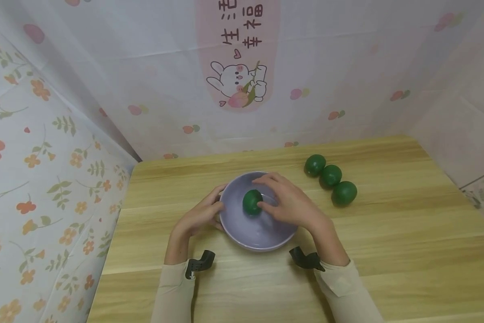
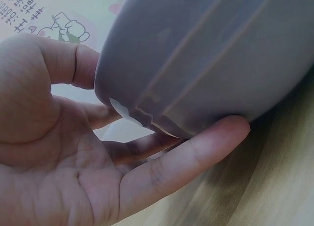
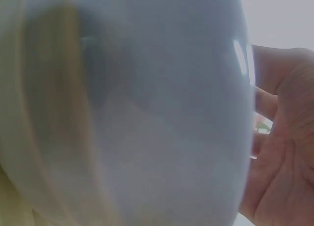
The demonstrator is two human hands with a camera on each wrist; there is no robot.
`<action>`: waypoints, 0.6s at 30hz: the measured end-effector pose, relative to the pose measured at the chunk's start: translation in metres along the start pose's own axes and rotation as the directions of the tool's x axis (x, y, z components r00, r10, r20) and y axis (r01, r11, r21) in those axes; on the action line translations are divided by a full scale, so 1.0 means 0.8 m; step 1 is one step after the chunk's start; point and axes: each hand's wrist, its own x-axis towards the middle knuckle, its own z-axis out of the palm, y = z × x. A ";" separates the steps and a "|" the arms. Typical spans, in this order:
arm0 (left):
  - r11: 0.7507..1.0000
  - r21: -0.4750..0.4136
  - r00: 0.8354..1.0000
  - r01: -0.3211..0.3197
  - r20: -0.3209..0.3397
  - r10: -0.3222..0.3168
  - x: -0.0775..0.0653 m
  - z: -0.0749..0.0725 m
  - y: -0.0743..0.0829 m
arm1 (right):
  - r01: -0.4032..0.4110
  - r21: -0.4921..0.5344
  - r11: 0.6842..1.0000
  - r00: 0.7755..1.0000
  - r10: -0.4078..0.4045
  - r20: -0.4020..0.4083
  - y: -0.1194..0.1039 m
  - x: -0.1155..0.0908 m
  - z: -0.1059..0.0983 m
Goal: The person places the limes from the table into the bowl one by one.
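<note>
One green fruit [image 1: 251,202] sits in the purple bowl [image 1: 258,237], by the right hand [image 1: 289,204]. That hand is spread wide; I can't tell if its thumb touches the fruit. The bowl hides its fingertips from the wrist camera. The left hand [image 1: 198,217] grips the bowl's side. Three more fruits [image 1: 330,176] lie past the right hand.
</note>
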 end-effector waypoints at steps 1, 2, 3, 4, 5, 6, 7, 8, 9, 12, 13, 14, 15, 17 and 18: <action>1.000 0.000 1.000 -0.001 0.000 0.001 0.000 0.000 0.000 | -0.001 -0.002 1.000 1.000 0.001 -0.007 0.001 0.000 -0.001; 1.000 -0.001 1.000 -0.001 0.000 0.001 0.001 0.000 0.001 | 0.001 -0.003 1.000 1.000 -0.001 -0.013 0.001 0.000 -0.001; 1.000 -0.002 1.000 -0.001 0.002 0.001 0.001 0.001 0.001 | 0.004 -0.003 1.000 1.000 -0.004 -0.020 0.001 0.000 -0.002; 1.000 0.000 1.000 -0.001 0.003 0.001 0.001 0.001 0.001 | 0.005 -0.003 1.000 1.000 -0.006 -0.026 0.001 -0.001 -0.002; 1.000 0.002 1.000 0.000 0.002 0.000 0.001 0.001 0.000 | 0.008 -0.001 1.000 0.999 -0.008 -0.032 0.001 -0.001 -0.002; 1.000 0.004 1.000 0.000 0.002 0.000 0.001 0.001 0.000 | 0.010 0.001 1.000 0.999 -0.010 -0.037 0.001 -0.002 -0.003; 1.000 0.005 1.000 0.001 0.000 -0.001 0.001 0.001 0.000 | 0.012 0.004 1.000 0.999 -0.012 -0.041 0.001 -0.002 -0.003; 1.000 0.006 1.000 0.002 -0.002 -0.002 0.000 0.000 0.000 | 0.012 0.006 1.000 0.999 -0.012 -0.045 0.001 -0.002 -0.003; 1.000 0.006 1.000 0.003 -0.003 -0.003 0.000 0.000 0.000 | 0.016 0.010 1.000 0.998 -0.015 -0.053 0.001 -0.002 -0.004; 1.000 0.004 1.000 0.001 -0.003 -0.001 0.000 -0.001 -0.001 | 0.025 0.014 1.000 0.997 -0.024 -0.076 0.000 -0.002 -0.004; 1.000 0.003 1.000 0.000 -0.002 0.000 0.000 -0.001 -0.001 | 0.028 0.014 1.000 0.996 -0.027 -0.085 0.000 -0.002 -0.005; 1.000 0.003 1.000 0.000 -0.002 0.000 0.000 -0.001 -0.001 | 0.030 0.014 0.999 0.995 -0.028 -0.094 -0.001 -0.003 -0.005; 1.000 0.003 1.000 -0.001 -0.001 0.001 0.000 -0.001 -0.001 | 0.032 0.013 0.999 0.994 -0.031 -0.101 -0.001 -0.003 -0.005; 1.000 0.002 1.000 -0.001 -0.003 0.001 0.001 -0.001 -0.002 | 0.020 0.011 1.000 0.994 -0.019 -0.103 -0.002 -0.003 -0.006; 1.000 0.001 1.000 0.001 -0.004 -0.001 0.001 -0.001 -0.001 | 0.013 0.008 1.000 0.995 -0.012 -0.102 -0.002 -0.004 -0.006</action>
